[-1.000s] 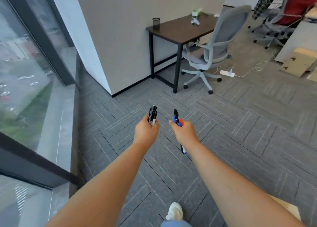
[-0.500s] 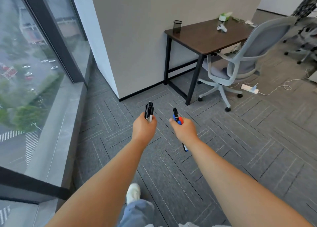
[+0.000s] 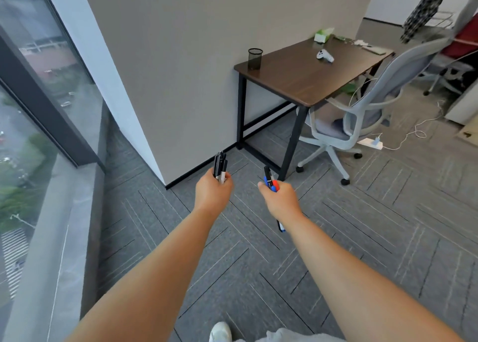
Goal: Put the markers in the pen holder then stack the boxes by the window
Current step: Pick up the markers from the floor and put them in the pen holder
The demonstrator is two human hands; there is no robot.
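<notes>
My left hand (image 3: 213, 191) is closed around a bundle of black markers (image 3: 220, 165) that stick up out of the fist. My right hand (image 3: 280, 199) grips more markers (image 3: 270, 180), one black, one blue and one red; a blue end pokes out below the wrist. Both hands are held out in front of me above the carpet. A black mesh pen holder (image 3: 255, 58) stands on the near left corner of a dark wooden desk (image 3: 305, 80), well ahead of my hands. No boxes by the window are in view.
A grey office chair (image 3: 362, 114) stands at the desk's right side. A white controller (image 3: 324, 55) and a tissue box (image 3: 323, 34) lie on the desk. A power strip (image 3: 370, 143) with a cable lies on the floor. The window ledge (image 3: 59, 238) runs along my left.
I have walked closer to the desk; it and the pen holder appear larger and nearer. Both hands keep the same grip on the markers.
</notes>
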